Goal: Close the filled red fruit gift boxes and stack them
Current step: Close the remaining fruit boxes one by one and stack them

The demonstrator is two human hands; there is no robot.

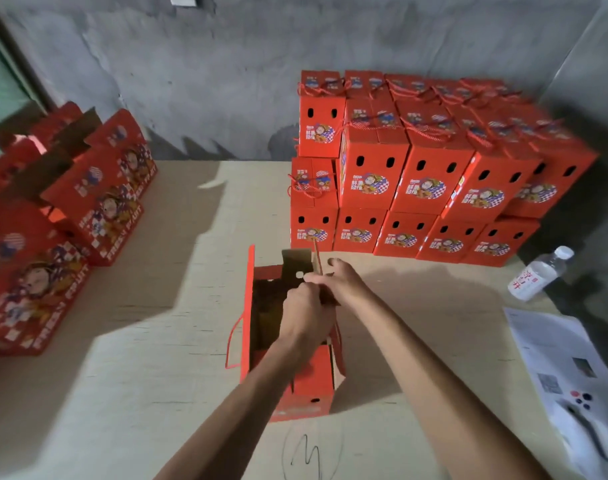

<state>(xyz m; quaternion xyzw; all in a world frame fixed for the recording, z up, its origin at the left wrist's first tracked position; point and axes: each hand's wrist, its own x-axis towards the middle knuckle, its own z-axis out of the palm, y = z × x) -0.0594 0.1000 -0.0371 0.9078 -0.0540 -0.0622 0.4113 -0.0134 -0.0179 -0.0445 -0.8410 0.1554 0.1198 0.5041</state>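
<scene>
Mid-bench point(164, 341), both hands grip the open box's point(306, 386) brown flaps point(297, 263), left hand point(304, 315) fingers curled, right hand point(333, 282) pinching, with bare boards between it, the stacked boxes point(416, 174) behind and the bottle point(539, 273).

Both hands, left hand point(304, 315) and right hand point(337, 280), grip the open red box's point(311, 386) brown flap point(325, 292) on the desk point(157, 341).

Bare desk point(177, 271) lies open left of the open box point(295, 341); stacked boxes point(416, 174) wall off the far right.
</scene>
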